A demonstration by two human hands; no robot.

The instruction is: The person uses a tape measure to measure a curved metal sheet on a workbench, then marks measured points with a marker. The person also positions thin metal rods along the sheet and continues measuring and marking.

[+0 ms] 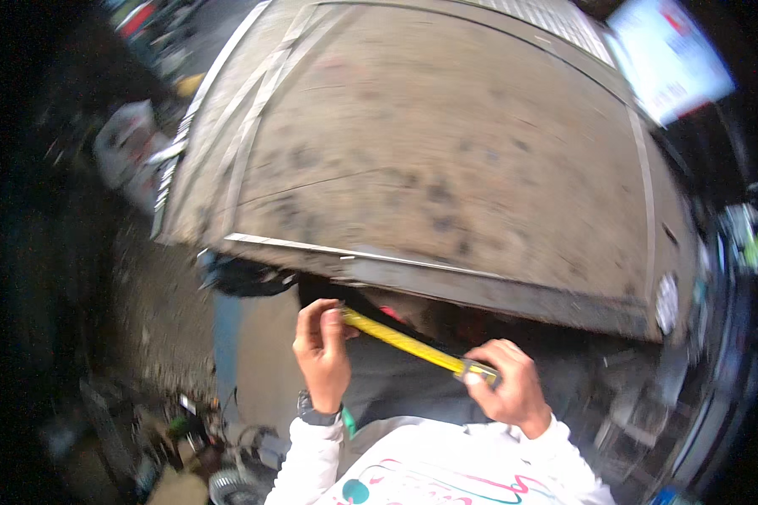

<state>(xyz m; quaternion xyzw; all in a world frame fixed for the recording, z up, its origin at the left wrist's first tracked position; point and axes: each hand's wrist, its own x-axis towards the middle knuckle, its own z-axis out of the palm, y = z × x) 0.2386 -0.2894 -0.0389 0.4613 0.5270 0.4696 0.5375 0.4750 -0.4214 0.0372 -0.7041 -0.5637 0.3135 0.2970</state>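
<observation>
A yellow tape measure [403, 341] is pulled out between my two hands, just in front of the near edge of a worn wooden worktable [429, 160]. My left hand [322, 353] pinches the free end of the blade between thumb and fingers. The case, mostly covered by fingers, sits in my right hand [511, 383], which is closed around it. The blade slopes down slightly from left to right. Along the table's near edge runs a pale metal strip [286, 245], apart from the tape.
White plastic bag [130, 147] at the table's left. A bright panel [669, 59] stands beyond the far right corner. Cluttered parts and a round grey wheel-like piece [232, 486] lie at lower left. Grey stacked items [636, 417] fill the lower right. The picture is partly blurred.
</observation>
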